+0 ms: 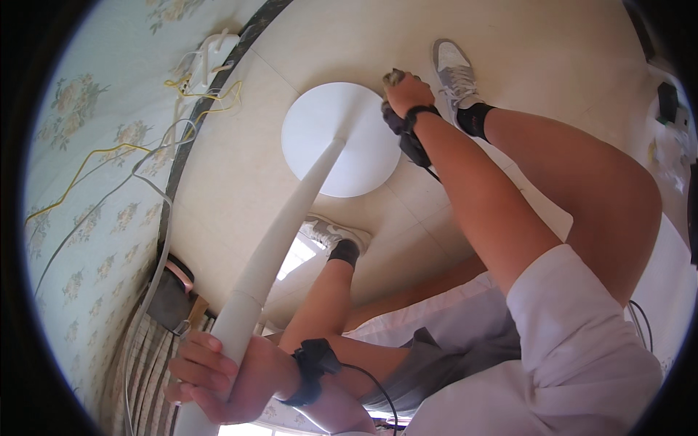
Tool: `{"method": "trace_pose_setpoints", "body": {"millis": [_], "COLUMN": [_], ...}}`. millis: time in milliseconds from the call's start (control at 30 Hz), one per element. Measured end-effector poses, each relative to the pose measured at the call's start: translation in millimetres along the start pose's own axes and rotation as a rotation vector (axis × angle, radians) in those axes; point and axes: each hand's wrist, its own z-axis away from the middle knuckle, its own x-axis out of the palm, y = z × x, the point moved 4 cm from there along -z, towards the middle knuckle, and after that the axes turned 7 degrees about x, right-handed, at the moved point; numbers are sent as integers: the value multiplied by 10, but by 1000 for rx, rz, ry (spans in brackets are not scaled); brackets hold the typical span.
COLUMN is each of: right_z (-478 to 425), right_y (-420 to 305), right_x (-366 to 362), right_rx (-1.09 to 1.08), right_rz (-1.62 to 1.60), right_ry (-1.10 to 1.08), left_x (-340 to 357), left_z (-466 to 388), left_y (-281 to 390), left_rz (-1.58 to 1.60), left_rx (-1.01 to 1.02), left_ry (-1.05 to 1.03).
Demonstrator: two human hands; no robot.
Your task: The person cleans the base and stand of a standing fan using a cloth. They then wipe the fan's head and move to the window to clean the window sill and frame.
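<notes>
A white pole [289,226] rises from a round white base [311,131] on the floor and leans towards me in the view; its upper end leaves the picture at the bottom. My left hand [229,376] is wrapped around the pole, above a joint line in it. Beyond the right rim of the base, my right hand [409,94] grips a crumpled dark cloth [391,117], partly hidden by the fingers. Whether the cloth touches the base cannot be told. Black straps with small devices and cables sit on both wrists.
My shoes stand on the tiled floor [229,234], either side of the base. Along the flowered wall [82,180] hang loose cables [133,171] and a white router [215,57]. A dark bag [170,297] lies at lower left by a striped cloth [150,370]. A bed edge is behind my legs.
</notes>
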Motion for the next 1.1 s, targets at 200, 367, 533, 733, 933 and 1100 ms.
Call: {"method": "trace_pose_setpoints", "body": {"millis": [200,367,533,733,933,1100], "right_z": [162,437,543,1900,1450,606], "right_y": [982,1169,2070,1842,706,-540], "right_x": [346,639,1665,1872,842,494], "right_rx": [90,179,358,489,-95,-639], "right_rz": [-227,-444,-1051,-763,-630,-534], "right_ry": [-177,-189,-367,-987,-180,31], "left_x": [90,-12,208,80,72,-184], "left_z": [-17,-11,-25,-28,-48,-23], "left_y": [-9,17,-43,-22,-38,39], "left_rz": [7,-8,-27,-45,-22,-239], "left_rx": [-11,3,2,-1,9,103], "left_ry": [18,5,85,118,108,158]}}
